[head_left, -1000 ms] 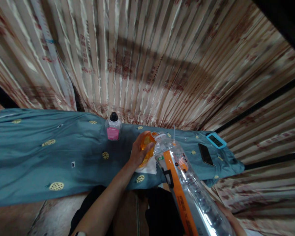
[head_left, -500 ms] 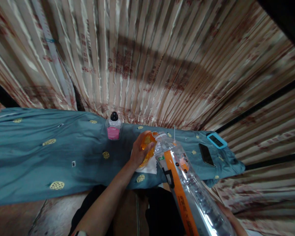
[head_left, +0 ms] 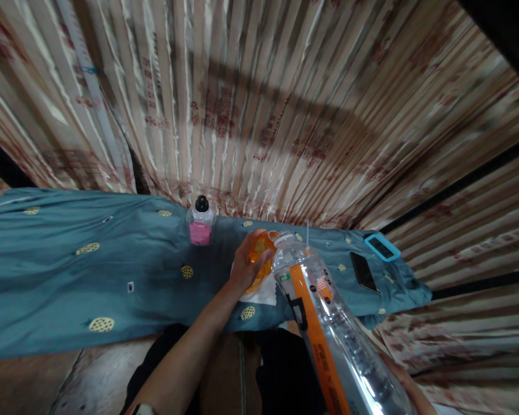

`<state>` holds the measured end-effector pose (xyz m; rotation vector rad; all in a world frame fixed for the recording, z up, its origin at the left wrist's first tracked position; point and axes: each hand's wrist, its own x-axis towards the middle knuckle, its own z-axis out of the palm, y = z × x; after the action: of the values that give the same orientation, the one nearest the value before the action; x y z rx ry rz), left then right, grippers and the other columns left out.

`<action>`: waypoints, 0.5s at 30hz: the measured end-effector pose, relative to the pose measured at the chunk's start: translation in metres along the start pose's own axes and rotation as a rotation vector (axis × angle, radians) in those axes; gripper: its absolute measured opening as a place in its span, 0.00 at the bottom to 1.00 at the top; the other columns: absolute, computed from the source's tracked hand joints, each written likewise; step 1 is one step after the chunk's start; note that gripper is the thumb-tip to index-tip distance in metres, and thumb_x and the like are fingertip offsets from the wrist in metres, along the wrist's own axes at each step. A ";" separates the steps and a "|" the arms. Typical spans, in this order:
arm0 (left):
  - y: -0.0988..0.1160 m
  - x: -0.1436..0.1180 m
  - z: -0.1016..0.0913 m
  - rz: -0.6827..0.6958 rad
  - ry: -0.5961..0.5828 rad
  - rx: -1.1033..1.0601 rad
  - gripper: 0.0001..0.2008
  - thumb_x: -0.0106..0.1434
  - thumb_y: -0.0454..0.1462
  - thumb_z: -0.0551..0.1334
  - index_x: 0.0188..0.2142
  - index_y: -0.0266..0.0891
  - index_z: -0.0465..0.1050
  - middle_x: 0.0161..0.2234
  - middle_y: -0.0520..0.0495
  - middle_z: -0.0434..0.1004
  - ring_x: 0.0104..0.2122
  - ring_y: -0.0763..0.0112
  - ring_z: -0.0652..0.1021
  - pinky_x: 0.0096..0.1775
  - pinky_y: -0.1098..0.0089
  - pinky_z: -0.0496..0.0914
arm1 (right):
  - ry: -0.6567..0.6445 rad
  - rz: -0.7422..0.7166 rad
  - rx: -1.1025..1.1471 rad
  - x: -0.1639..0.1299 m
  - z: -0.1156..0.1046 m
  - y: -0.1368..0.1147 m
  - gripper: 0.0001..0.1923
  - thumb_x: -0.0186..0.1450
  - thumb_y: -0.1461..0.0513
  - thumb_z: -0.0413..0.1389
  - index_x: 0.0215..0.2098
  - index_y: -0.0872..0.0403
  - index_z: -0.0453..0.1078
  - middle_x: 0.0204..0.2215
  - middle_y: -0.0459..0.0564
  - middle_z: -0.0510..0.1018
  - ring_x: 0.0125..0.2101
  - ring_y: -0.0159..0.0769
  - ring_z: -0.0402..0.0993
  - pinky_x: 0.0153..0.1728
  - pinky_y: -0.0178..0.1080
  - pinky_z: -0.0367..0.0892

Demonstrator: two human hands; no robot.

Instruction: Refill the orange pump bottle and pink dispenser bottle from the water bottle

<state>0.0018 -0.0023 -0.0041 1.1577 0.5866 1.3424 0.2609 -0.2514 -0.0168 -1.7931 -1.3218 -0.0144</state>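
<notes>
- The left hand [head_left: 244, 266] is wrapping around a small see-through orange cup [head_left: 259, 258] and gripping it, the same as a second ago
- The orange cup is sitting on a white paper napkin [head_left: 263, 294], which is lying on the desk with the blue-green cloth with yellow dots [head_left: 69, 271]
- The right hand [head_left: 404, 383] is holding the bottom end of a big clear plastic bottle with an orange label [head_left: 324, 323]; only a bit of this hand is showing at the lower edge, so I cannot tell how tight the fingers are closing
- The big bottle is tipping down, and its open mouth is right at the rim of the cup, touching or almost touching
- Almost nothing is different from a second ago: the bottle and cup are staying in the same spot, so the pouring looks like it is going slowly
- I cannot see any water moving, because it is too small and clear
- A small clear bottle with a black cap and pink label [head_left: 200, 220] is standing behind, well apart from the cup
- A black phone [head_left: 362, 271] and a blue-edged flat gadget [head_left: 381, 246] are lying on the right side of the cloth
- A striped shiny curtain [head_left: 259, 104] is hanging behind the desk
- Nothing is standing between the bottle and the cup
</notes>
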 end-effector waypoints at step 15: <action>-0.008 0.002 -0.001 0.046 0.001 0.060 0.23 0.58 0.46 0.69 0.51 0.40 0.74 0.46 0.45 0.79 0.44 0.60 0.79 0.48 0.64 0.74 | -0.016 -0.040 0.043 0.001 0.001 0.000 0.24 0.69 0.46 0.56 0.54 0.52 0.70 0.41 0.50 0.78 0.35 0.36 0.76 0.33 0.42 0.76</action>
<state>0.0044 0.0009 -0.0111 1.2254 0.6075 1.3731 0.2608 -0.2500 -0.0176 -1.7343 -1.3592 0.0066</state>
